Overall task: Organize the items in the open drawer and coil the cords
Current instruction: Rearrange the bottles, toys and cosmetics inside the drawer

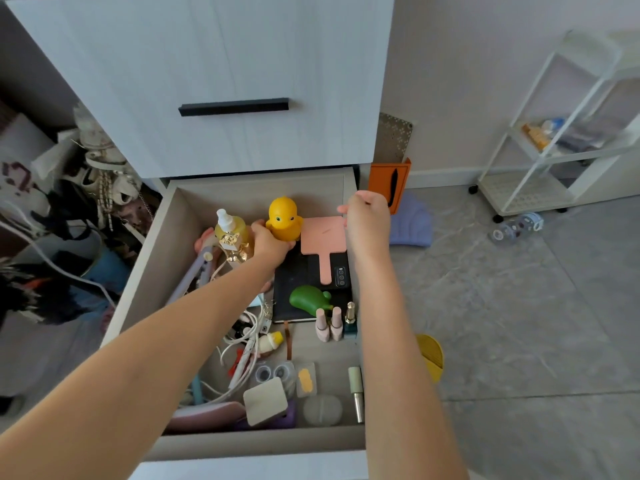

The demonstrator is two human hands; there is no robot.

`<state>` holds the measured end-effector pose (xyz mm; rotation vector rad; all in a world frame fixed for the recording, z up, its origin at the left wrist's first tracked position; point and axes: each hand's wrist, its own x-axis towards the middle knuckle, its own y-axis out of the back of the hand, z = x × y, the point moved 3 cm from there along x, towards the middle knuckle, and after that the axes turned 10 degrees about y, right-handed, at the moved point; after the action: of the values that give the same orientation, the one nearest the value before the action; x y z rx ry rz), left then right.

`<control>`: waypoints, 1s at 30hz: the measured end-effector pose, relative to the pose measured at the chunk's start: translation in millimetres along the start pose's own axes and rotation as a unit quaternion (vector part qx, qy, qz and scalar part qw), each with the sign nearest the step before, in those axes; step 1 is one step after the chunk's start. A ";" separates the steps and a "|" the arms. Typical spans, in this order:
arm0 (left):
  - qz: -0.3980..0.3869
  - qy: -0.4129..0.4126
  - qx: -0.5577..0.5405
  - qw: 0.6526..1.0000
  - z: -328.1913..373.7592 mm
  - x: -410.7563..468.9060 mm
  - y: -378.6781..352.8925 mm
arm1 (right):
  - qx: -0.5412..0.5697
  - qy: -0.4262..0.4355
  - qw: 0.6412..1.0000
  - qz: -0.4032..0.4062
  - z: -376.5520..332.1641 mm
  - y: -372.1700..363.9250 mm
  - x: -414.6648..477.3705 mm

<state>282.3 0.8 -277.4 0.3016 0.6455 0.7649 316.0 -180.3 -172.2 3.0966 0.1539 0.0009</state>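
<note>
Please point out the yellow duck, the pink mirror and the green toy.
yellow duck (282,212): head view, its head.
pink mirror (322,235): head view, its square face.
green toy (306,298): head view, its rounded body.

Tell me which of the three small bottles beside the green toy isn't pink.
The rightmost bottle: dark teal with a gold cap. The left bottle and middle bottle are both pale pink.

Pale room corner under soft, even light.
A whitish wood-grain dresser (194,64) with a black bar handle (233,106) stands against a plain light wall (467,64). Grey marbled floor tiles (519,323) run right to a white wheeled shelf cart (540,161). A lilac cushion (414,223) lies just beside the dresser.
</note>
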 end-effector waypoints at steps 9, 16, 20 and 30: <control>-0.025 -0.059 0.048 0.997 7.5 -67.3 10.8 | -0.320 0.190 0.927 -0.048 -20.2 -3.6 -16.6; -0.218 -0.198 0.263 0.919 -39.2 -113.4 92.6 | -0.318 0.315 0.883 -0.141 -32.9 -35.8 -43.2; -0.250 -0.222 0.409 0.849 -70.4 -110.4 114.7 | -0.340 0.346 0.835 -0.261 -30.8 -65.7 -69.3; -0.225 -0.296 0.572 0.731 -82.5 -107.0 107.9 | -0.504 0.115 0.662 -0.543 43.1 -70.0 -120.6</control>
<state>112.8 0.2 -243.7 1.4119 0.4646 -0.3233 189.1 -124.4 -218.0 1.5016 1.3886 0.3111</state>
